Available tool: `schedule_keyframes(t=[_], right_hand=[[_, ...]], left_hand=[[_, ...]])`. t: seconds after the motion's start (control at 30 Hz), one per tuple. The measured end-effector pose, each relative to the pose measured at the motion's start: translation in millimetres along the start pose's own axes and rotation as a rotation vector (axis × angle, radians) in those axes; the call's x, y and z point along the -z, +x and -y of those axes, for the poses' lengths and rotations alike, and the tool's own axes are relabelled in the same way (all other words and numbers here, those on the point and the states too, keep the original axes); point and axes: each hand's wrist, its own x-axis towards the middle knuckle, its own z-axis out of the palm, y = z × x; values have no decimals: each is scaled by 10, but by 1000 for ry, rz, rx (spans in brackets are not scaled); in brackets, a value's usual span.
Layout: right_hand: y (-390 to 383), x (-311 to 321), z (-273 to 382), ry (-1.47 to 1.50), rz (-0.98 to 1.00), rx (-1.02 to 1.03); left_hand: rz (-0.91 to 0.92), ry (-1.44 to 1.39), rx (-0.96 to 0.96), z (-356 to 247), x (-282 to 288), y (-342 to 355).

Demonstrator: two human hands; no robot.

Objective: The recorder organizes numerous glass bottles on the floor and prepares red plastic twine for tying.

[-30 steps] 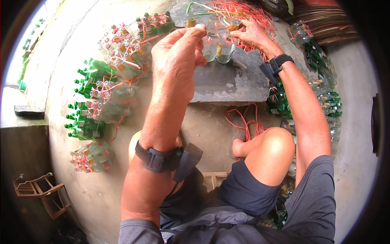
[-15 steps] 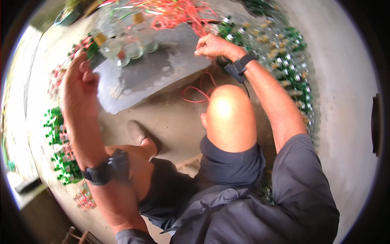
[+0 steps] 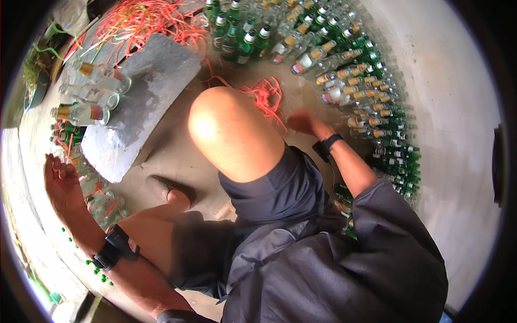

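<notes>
Hands (image 3: pixel 64 188) now farther from slab bottles (image 3: pixel 89 114)

Beyond the right hand (image 3: pixel 305 123), floor (image 3: pixel 302 89) lies open between packed bottles (image 3: pixel 344 81), right, and red straps (image 3: pixel 267 98) beside the knee (image 3: pixel 237 129), left.

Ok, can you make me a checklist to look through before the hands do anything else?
1. Left hand free: ok, nothing shows in it.
2. Right hand free: cannot tell, it is blurred.
3. Clear bottles on the gray slab: ok, they are grouped at its left side.
4. Floor by the right hand free of strapping: not ok, a red strap tangle lies there.
5. Big strap heap tidy: not ok, it is a loose jumble.
</notes>
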Motion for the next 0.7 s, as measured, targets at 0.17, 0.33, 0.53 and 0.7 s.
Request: schedule_keyframes(t=[0.17, 0.33, 0.53, 0.7], right_hand=[[-933, -384, -152, 335, -172, -446], [-1541, -406, -330, 439, -179, -707], [-2192, -291, -846, 193, -486, -833], [-2681, -66, -1507, 96, -656, -1061]], left_hand=[[-1, 44, 11, 65, 11, -8], [11, 139, -19, 145, 71, -6], [16, 185, -27, 169, 204, -28], [-119, 177, -8, 190, 267, -94]])
